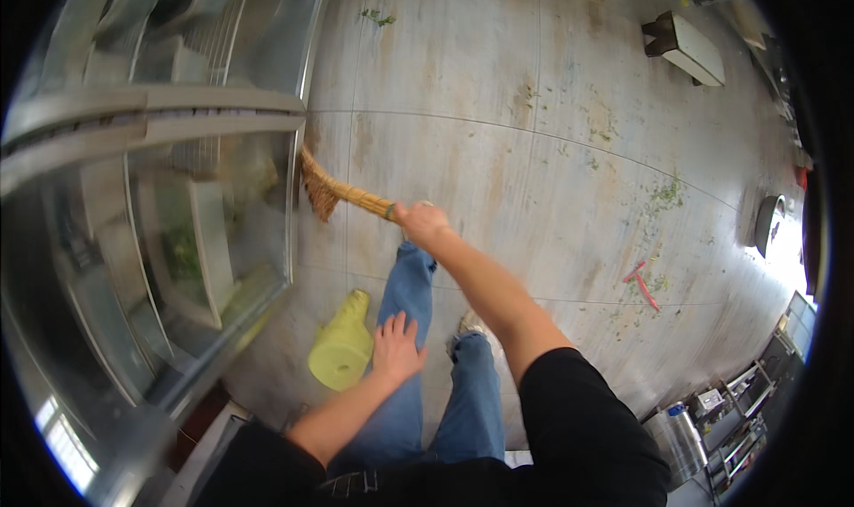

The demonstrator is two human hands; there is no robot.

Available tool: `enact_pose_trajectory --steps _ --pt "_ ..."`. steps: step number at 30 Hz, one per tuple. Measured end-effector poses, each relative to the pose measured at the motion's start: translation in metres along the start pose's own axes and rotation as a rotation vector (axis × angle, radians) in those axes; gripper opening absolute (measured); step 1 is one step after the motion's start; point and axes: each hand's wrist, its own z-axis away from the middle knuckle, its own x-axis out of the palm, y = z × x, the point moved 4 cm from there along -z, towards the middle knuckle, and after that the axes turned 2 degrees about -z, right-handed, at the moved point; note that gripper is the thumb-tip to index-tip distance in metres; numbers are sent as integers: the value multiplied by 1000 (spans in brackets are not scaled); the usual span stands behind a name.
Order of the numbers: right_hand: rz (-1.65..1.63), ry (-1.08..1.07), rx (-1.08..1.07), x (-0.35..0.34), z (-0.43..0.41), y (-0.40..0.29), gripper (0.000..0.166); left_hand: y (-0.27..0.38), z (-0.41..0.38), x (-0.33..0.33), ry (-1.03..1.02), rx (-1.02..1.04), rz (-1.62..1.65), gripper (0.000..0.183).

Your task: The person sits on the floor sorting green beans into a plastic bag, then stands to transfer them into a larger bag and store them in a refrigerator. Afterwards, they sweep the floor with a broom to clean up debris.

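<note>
My right hand (425, 223) grips the handle of a straw broom (360, 199). The broom's brown bristles (320, 190) rest on the floor against the base of a glass-door display refrigerator (297, 200) on my left. On my left thigh, in blue jeans (408, 287), lies my left hand (397, 348), fingers spread and holding nothing. Just beside that hand, a yellow-green roll (340, 350), perhaps of plastic bags, stands on the floor; its hollow core faces up.
Green leaf scraps (667, 193) lie scattered over the grey, stained floor (454, 60). Among them is a red T-shaped tool (642, 287). A small stool (687, 50) sits at upper right, a basin (768, 225) at far right. Lower right holds a metal cylinder (677, 443) and a rack (740, 410).
</note>
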Motion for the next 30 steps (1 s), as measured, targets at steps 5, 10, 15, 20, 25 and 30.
enact_pose_trajectory --steps 5,10,15,20,25,30 --pt "-183 -67 163 3 -138 3 40 -33 -22 -13 -83 6 90 47" --pt "-199 112 339 -20 -32 169 62 -50 -28 -23 -191 36 153 44" --pt "46 -85 853 -93 241 298 69 -61 -46 -32 -172 26 234 41" --pt "318 -180 1078 -143 352 310 69 -44 -67 -101 -187 -25 152 39" --pt "-12 94 898 -156 280 235 70 -56 -88 -59 -221 -65 280 39" --pt "-198 78 357 -184 -14 117 68 -49 -106 -73 -147 -155 181 37"
